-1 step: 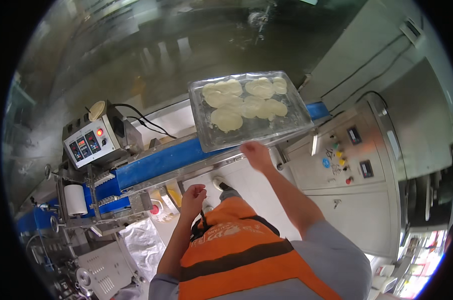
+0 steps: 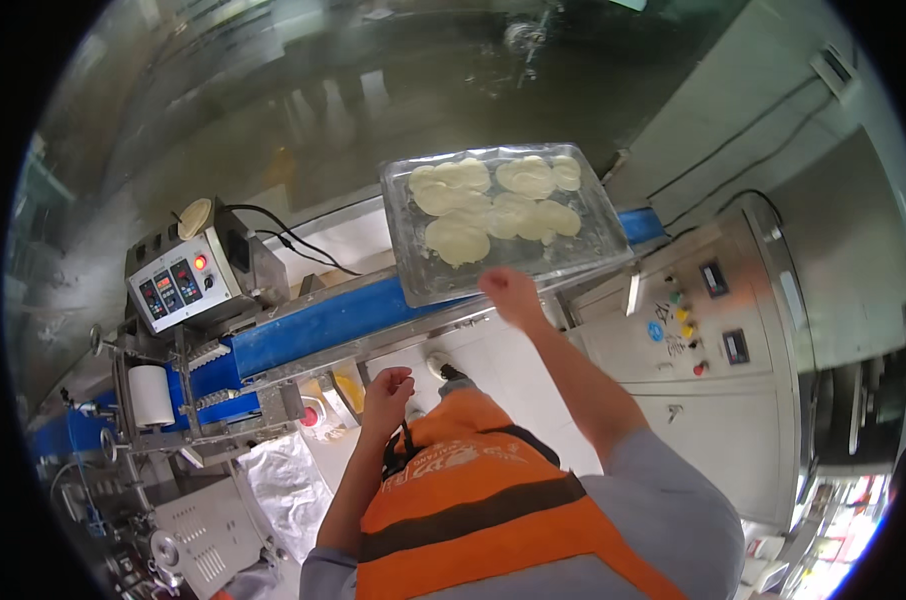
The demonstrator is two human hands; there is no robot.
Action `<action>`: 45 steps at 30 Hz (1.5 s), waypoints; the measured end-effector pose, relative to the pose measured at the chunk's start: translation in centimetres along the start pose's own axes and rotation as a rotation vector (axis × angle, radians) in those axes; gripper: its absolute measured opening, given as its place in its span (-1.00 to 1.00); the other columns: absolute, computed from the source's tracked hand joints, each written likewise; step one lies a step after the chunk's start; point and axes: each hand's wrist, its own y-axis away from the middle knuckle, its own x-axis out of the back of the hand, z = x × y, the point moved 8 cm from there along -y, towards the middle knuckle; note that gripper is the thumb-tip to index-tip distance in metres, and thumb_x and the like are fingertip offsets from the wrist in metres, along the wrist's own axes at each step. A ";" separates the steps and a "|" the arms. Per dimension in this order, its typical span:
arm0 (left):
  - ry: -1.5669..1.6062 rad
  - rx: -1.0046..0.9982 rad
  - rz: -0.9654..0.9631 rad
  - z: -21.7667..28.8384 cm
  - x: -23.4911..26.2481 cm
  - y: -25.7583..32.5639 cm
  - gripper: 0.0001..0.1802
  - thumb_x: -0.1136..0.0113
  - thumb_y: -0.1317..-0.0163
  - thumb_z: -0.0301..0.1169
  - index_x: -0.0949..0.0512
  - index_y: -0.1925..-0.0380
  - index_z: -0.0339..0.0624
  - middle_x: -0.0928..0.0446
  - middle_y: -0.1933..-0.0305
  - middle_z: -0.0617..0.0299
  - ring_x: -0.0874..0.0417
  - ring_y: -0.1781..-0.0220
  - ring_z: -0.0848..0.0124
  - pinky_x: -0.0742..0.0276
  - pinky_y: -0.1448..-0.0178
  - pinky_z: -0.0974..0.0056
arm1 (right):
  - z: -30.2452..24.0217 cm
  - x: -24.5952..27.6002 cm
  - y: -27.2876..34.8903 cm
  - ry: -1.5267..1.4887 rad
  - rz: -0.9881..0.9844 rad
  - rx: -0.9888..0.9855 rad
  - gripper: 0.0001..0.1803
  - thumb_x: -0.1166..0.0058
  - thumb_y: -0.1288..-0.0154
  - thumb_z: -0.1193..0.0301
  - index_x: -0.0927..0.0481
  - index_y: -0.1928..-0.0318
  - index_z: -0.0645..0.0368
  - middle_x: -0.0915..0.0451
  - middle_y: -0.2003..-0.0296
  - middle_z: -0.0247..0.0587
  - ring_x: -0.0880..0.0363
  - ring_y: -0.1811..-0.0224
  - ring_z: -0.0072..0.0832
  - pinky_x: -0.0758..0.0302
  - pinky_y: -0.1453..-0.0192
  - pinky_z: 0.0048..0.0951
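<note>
A metal tray [image 2: 573, 255] rests across the far part of the blue conveyor belt [image 2: 313, 325]. Thin pale dough rounds [image 2: 458, 238] lie on it in overlapping clusters, with white flour specks about them. My right hand [image 2: 511, 296] is over the tray's near edge, fingers curled in and slightly blurred; whatever they may hold is hidden. Lower and to the left, my left hand [image 2: 387, 396] hangs in front of my orange apron [image 2: 473, 480], short of the belt. Its fingers are curled together, and nothing shows in them.
A control box [image 2: 185, 280] with a lit red lamp stands left, beyond the belt. Near it sit a white roller [image 2: 152, 396] and machine frame. A steel cabinet [image 2: 698, 400] with buttons is at the right. Silvery sheeting [image 2: 285, 490] lies low at the left.
My right hand has risen a little, from the tray's near rim to just over it. The left hand stays nearly where it was.
</note>
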 end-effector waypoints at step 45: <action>1.261 0.126 0.095 10.6 -6.9 -11.6 -0.51 0.18 -0.57 -0.06 -0.38 -0.24 -0.19 -0.50 -0.22 0.05 -0.51 -0.29 0.14 -0.38 -0.39 0.02 | -15.4 -1.0 -4.6 -0.259 -0.684 0.710 -0.77 -0.36 -0.13 0.55 -0.60 0.20 0.23 -0.67 0.16 -0.21 -0.66 0.11 -0.47 -0.57 0.04 -0.37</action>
